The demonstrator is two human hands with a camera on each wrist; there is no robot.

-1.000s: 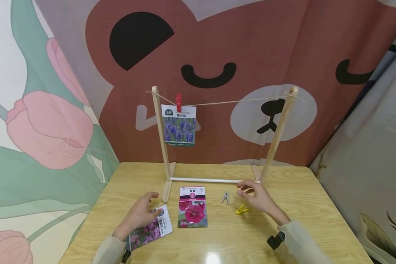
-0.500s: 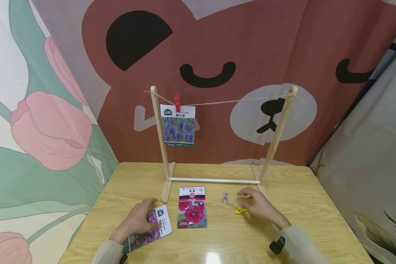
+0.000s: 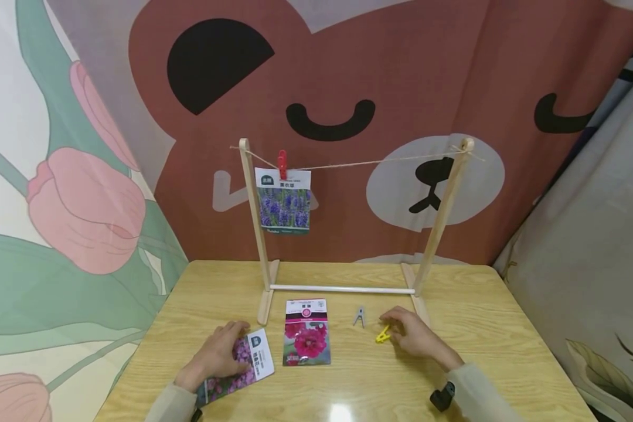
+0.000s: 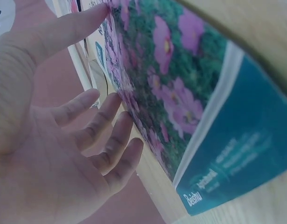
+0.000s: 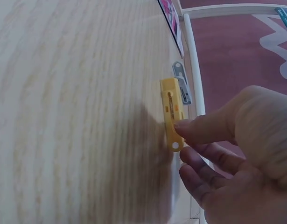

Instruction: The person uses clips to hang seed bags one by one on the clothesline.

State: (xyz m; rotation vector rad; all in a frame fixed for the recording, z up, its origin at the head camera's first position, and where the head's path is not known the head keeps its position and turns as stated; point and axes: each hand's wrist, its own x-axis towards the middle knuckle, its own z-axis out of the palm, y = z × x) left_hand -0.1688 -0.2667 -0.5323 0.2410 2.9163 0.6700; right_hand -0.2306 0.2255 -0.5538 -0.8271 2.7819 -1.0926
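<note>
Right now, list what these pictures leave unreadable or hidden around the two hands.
- Head view: small print on the pink-flower seed packet is too small, and the left hand covers part of it.
- Right wrist view: the right hand hides the yellow clip end, so the grip is unclear.
- Left wrist view: the packet runs past the frame edge.

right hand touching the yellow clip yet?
Touching. The right wrist view shows a fingertip of the right hand pressed against the end of the yellow clip, with no gap; the clip lies flat on the table.
</note>
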